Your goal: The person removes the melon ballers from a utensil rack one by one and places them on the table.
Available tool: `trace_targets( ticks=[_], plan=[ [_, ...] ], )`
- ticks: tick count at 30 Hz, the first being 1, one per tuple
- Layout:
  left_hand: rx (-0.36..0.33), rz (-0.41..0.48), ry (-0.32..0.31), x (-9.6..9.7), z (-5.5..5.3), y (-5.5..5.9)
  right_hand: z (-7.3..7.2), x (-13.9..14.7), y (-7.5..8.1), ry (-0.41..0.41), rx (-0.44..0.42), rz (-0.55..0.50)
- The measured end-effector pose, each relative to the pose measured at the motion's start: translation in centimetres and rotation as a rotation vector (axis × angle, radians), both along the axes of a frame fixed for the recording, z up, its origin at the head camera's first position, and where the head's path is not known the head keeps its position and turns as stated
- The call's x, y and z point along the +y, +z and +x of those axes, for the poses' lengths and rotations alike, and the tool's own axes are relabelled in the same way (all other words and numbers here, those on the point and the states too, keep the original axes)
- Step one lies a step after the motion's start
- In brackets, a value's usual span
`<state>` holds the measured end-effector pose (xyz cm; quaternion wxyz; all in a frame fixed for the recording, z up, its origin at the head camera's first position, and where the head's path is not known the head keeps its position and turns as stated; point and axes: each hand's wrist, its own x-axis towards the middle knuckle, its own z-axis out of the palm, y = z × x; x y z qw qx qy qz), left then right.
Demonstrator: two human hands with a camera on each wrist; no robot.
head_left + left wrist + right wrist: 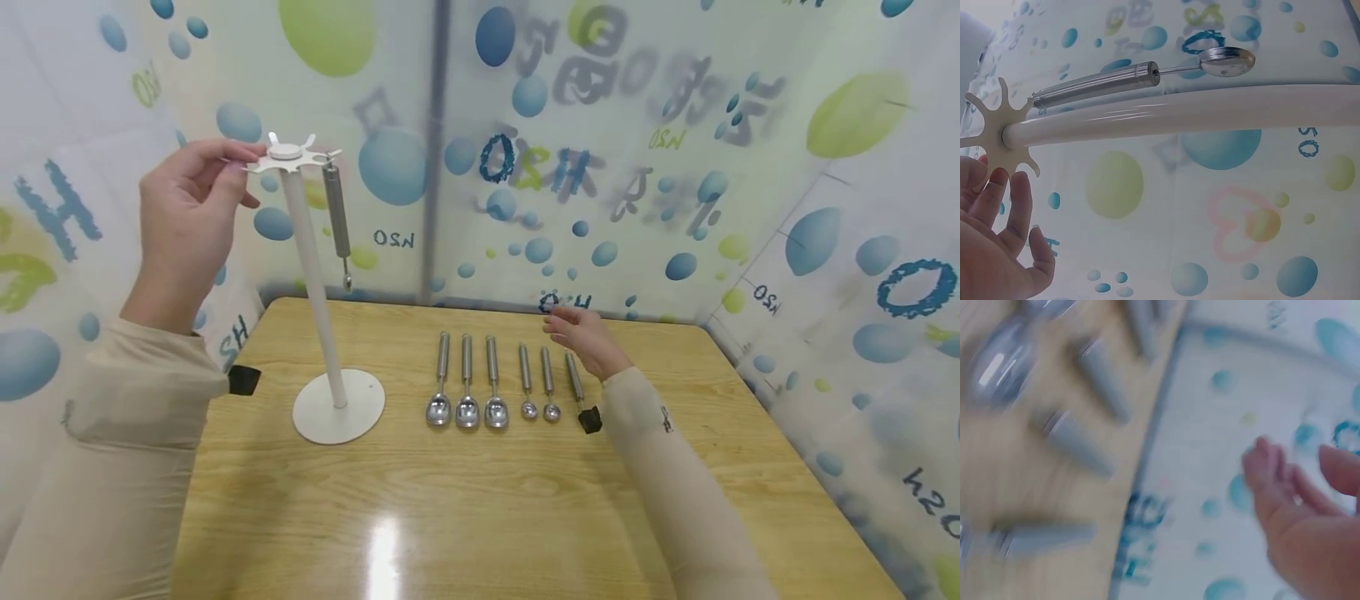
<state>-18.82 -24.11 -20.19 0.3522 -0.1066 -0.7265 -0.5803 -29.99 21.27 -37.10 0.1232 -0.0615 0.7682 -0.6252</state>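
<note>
My left hand (187, 212) pinches the star-shaped hook plate (990, 125) at the top of a white stand (313, 279). From one hook on the plate's other side a small steel scoop (338, 212) hangs by its handle, bowl down. My right hand (588, 337) is over the far right of the table, fingers loosely bent with nothing in them. Below and left of it lie three small scoops, the nearest one (573, 379) partly overlapped by a black wrist piece. Three bigger scoops (467, 408) lie side by side further left, handles pointing away.
The stand's round white base (315, 417) rests on the left part of the wooden table (465, 517). Printed curtains (637, 208) with blue and green dots enclose the table's back and sides.
</note>
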Motion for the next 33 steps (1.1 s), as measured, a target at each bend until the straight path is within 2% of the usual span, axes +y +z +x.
trace_targets(
  ticks=[2,4,11,16,19,23,30,33],
  plan=[
    [0.006,-0.006,0.0,0.0,0.1,0.0,0.1,-1.7,1.0,0.024,0.021,-0.12],
    [0.01,-0.013,0.001,0.0,0.1,0.0,0.3,-3.5,1.9,0.044,0.032,-0.186],
    [-0.007,-0.023,0.027,-0.1,0.1,0.1,0.8,-8.9,4.2,0.155,0.096,-0.223],
    [-0.013,-0.013,0.022,-0.2,-0.1,0.2,1.1,-12.1,5.3,0.226,0.166,-0.223],
    [-0.009,0.015,-0.002,-0.3,-0.3,0.3,1.2,-14.1,6.2,0.247,0.206,-0.227],
    [-0.008,0.055,-0.043,-0.5,-0.5,0.4,1.4,-16.8,7.7,0.264,0.252,-0.227],
    [0.027,0.187,-0.164,-0.8,-0.9,0.3,2.6,-21.6,10.7,0.316,0.389,-0.158],
    [0.014,0.204,-0.173,-0.9,-0.9,0.3,3.3,-23.0,11.8,0.328,0.427,-0.125]
  ],
)
